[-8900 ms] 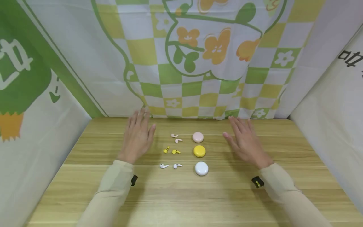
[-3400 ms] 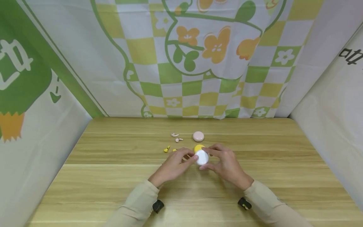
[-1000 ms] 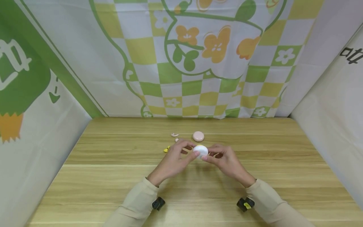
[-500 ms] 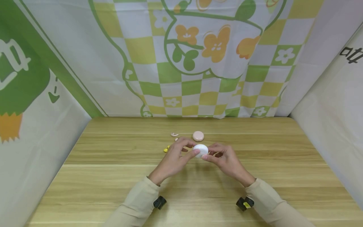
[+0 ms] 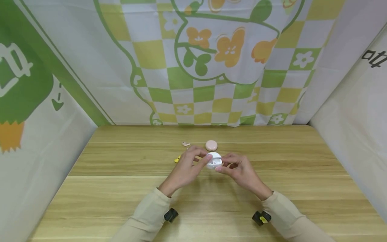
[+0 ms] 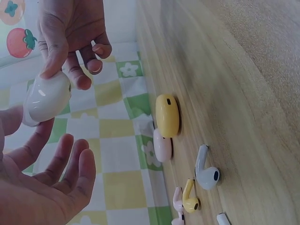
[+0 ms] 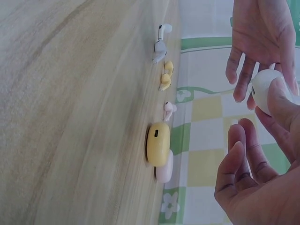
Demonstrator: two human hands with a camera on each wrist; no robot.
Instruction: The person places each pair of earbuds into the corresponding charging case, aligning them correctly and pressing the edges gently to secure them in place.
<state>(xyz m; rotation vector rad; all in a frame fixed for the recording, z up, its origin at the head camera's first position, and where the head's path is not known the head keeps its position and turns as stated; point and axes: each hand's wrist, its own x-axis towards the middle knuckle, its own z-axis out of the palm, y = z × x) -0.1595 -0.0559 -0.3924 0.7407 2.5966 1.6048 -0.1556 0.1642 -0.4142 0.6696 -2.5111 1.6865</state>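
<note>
Above the table, both hands hold a round white earbud case point(image 5: 214, 165), its lid tipped up from the base. My left hand point(image 5: 184, 171) pinches it from the left, thumb at the lid; the right hand point(image 5: 245, 174) grips the right side between thumb and fingers. The left wrist view shows the white case point(image 6: 47, 98) held off the table, with the other fingers of the left hand point(image 6: 44, 192) loosely bent below. A yellow case point(image 6: 168, 116) and loose white earbud point(image 6: 207, 176) lie on the wood; in the head view the hands and white case hide them.
A pink case point(image 5: 211, 145) lies behind the hands, a pink earbud point(image 5: 185, 144) to its left. One yellow earbud point(image 5: 177, 159) shows beside the left hand. Yellow earbuds point(image 7: 165, 80) also appear in the right wrist view. A checkered curtain point(image 5: 205, 94) borders the table's point(image 5: 211, 215) back edge.
Earlier the hands lay apart and flat, with the white case on the table. They then lifted it, turned it, and within the last half second its lid has come open.
</note>
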